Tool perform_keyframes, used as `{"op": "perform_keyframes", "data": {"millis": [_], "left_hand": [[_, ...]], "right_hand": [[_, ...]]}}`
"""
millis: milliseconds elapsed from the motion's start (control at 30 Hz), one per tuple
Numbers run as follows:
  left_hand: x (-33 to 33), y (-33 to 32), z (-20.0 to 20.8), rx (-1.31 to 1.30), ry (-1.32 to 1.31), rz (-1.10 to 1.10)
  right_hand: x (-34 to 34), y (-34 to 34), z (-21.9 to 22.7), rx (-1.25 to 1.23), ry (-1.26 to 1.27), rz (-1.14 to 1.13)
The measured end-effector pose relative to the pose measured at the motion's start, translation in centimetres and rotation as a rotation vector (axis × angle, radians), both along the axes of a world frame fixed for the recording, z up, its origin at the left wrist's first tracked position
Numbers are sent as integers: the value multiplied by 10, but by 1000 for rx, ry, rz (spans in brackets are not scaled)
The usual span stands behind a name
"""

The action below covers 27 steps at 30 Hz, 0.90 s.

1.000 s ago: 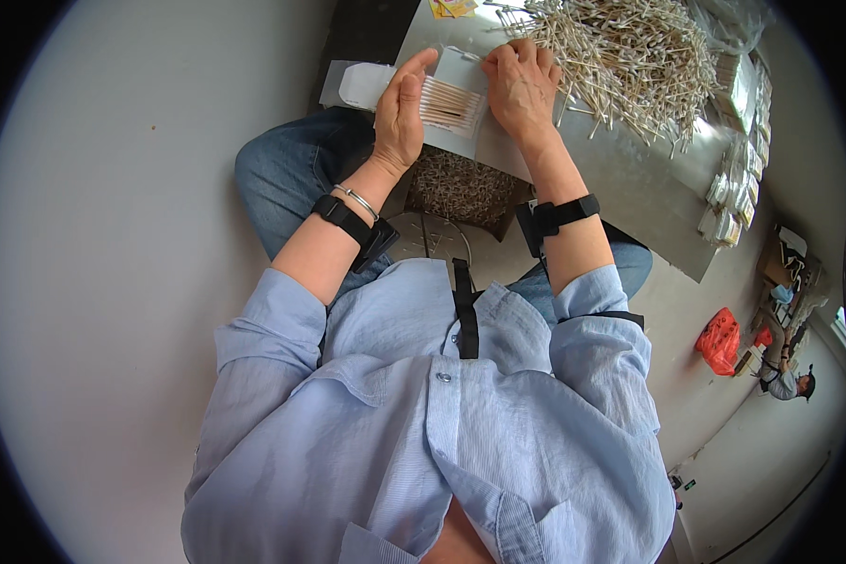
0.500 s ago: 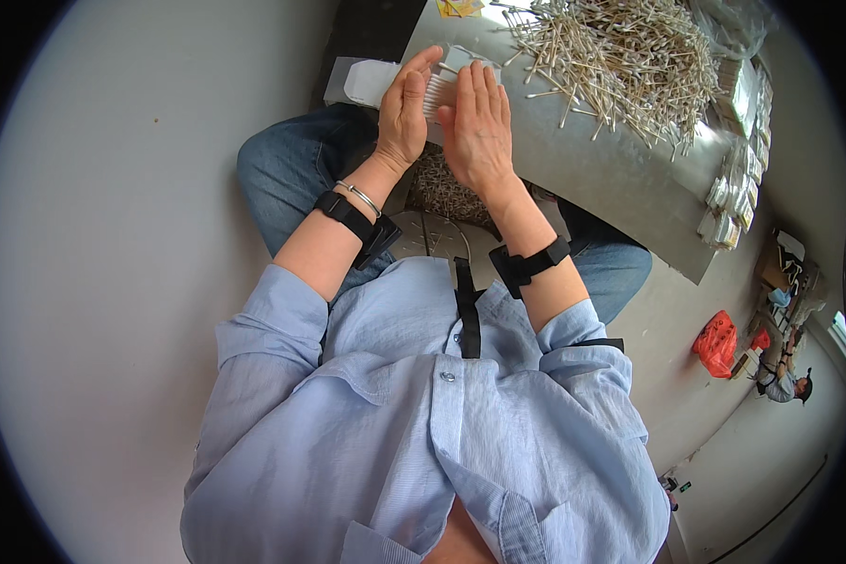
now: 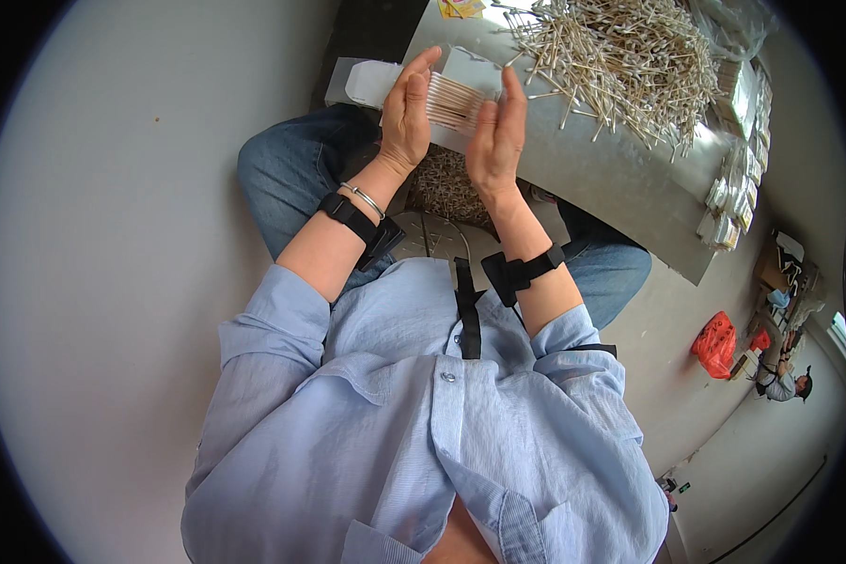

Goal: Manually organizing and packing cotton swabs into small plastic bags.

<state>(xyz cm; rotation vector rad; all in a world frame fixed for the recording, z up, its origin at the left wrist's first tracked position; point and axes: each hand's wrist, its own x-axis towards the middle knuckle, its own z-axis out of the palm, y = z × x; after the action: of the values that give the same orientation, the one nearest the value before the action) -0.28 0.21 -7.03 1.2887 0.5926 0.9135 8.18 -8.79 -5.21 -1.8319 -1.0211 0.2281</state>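
A row of cotton swabs [image 3: 454, 101] lies side by side between my two hands, at the table's near edge. My left hand [image 3: 407, 117] stands on edge at their left ends, its fingers stretched out and its thumb up. At their right ends is my right hand [image 3: 498, 136], also open with fingers straight, its palm facing the swabs. Just beyond the row sits an open white box [image 3: 472, 66], partly covered by the swabs. Left of my left hand lies a white carton flap [image 3: 370, 83]. What supports the swabs underneath is hidden.
A big heap of loose swabs [image 3: 620, 66] covers the far right of the metal table [image 3: 573, 155]. Filled clear packs [image 3: 731, 193] line its right edge. Under the table a container of swabs [image 3: 449, 188] sits between my knees. A red bag [image 3: 715, 345] lies on the floor; a person [image 3: 782, 383] is farther off.
My right hand has lifted off the top of the swabs and turned on edge at their right ends, uncovering the row. My left hand has barely moved.
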Motion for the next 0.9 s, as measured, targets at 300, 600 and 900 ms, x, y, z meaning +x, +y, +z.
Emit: {"op": "perform_keyframes", "data": {"millis": [300, 600, 900], "left_hand": [[-2, 6, 10, -5, 23, -128], [-1, 6, 5, 29, 60, -90], [-5, 9, 1, -88, -44, -203]], "right_hand": [[-14, 9, -3, 392, 574, -106], [-13, 9, 6, 120, 420, 8], [-6, -10, -1, -564, -532, 254]]}}
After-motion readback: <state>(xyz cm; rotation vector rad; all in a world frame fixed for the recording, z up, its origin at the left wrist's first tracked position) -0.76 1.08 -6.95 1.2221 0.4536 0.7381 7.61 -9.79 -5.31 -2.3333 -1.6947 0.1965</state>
